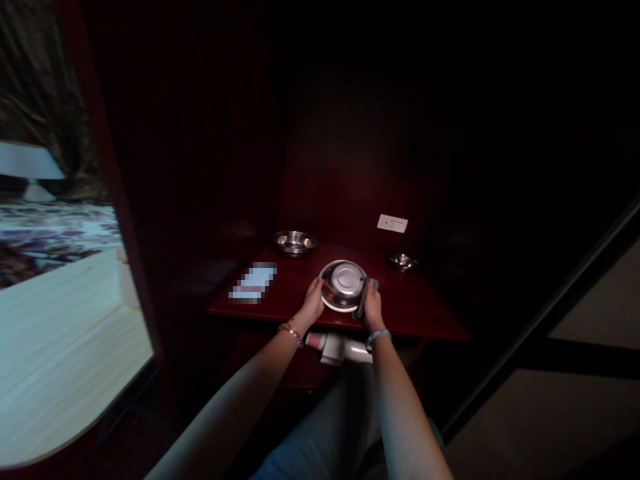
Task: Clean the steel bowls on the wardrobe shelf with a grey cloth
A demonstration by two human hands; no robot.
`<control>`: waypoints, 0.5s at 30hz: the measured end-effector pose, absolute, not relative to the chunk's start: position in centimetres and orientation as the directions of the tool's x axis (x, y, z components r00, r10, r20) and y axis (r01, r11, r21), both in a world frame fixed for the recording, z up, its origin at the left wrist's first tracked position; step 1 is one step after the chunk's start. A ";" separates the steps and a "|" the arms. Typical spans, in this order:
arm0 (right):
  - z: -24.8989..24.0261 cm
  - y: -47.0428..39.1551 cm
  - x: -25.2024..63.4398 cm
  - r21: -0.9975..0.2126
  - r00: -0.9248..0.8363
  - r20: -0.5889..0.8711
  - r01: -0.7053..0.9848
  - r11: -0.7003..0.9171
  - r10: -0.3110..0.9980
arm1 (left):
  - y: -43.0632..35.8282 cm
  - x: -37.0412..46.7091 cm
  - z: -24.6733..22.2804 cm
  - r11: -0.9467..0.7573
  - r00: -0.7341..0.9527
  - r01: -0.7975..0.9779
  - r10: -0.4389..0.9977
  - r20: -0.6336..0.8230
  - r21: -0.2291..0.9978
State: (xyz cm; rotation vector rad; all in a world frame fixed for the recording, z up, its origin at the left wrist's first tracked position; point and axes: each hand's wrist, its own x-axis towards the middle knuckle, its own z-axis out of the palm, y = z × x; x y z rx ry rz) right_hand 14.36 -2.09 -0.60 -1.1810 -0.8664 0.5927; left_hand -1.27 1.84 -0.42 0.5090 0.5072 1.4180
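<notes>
A shiny steel bowl (345,280) is tilted with its round base toward me, above the front of a dark red shelf (420,310). My left hand (313,301) grips its left rim. On the right side my right hand (373,305) is closed on a dark grey cloth (359,307), which is pressed against the bowl's edge. Farther back on the left stands another steel bowl (295,245), and a small steel dish (403,263) sits to the right. The fingers behind the held bowl are partly hidden.
A blurred-out white item (254,283) lies on the shelf's left. Behind, a white socket plate (393,223) is on the wall. Below the shelf are white and pink objects (333,348). At left stand a pale wooden table (65,347) and a lamp (31,163).
</notes>
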 end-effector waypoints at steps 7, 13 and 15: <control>-0.9 -1.6 14.7 -0.957 0.567 0.253 0.029 0.289 0.784 | 2.3 -0.8 -0.7 0.059 0.045 -0.772 0.998 -0.038 0.633; -1.3 -1.2 14.9 -0.949 0.522 0.261 -0.013 0.314 0.812 | 2.1 -1.0 -0.6 0.079 0.071 -0.754 0.997 -0.038 0.652; -1.2 -1.3 14.9 -0.948 0.509 0.265 -0.018 0.317 0.819 | 2.0 -1.1 -0.6 0.073 0.076 -0.755 0.997 -0.024 0.652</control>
